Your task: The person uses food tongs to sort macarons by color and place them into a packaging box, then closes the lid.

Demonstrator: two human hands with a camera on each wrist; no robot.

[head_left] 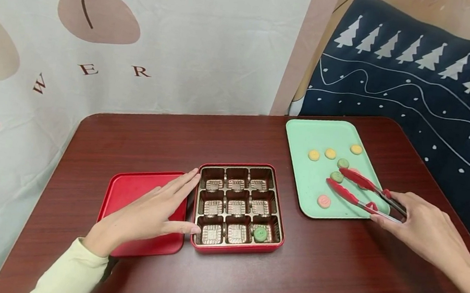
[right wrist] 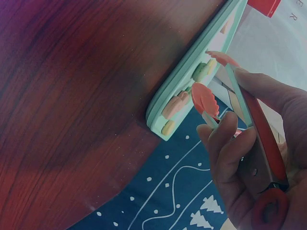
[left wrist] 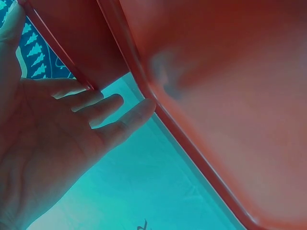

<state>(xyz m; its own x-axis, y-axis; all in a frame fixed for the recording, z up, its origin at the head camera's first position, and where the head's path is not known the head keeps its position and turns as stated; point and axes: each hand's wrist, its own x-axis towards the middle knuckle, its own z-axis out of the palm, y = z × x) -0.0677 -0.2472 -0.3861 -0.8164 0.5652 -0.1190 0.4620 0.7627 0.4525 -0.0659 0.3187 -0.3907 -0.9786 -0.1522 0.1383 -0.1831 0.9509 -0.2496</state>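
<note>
Red-tipped tongs (head_left: 359, 199) are gripped in my right hand (head_left: 430, 231), their two tips spread over the mint-green tray (head_left: 300, 183). Between and near the tips lie a green round sweet (head_left: 336, 176), another green one (head_left: 343, 163) and pink ones partly covered by the tongs. In the right wrist view the fingers curl round the tongs (right wrist: 261, 139). My left hand (head_left: 149, 211) lies with straight fingers along the left side of the red box (head_left: 235, 252), its thumb at the rim. One green sweet (head_left: 260, 234) sits in the box's front right compartment.
A red lid (head_left: 134, 193) lies left of the box, partly under my left hand. Yellow sweets (head_left: 330, 153) and a pink sweet (head_left: 323, 201) rest on the tray. The brown table (head_left: 312, 271) meets a white curtain (head_left: 207, 42) behind and a dark blue cloth (head_left: 419, 100) at the right.
</note>
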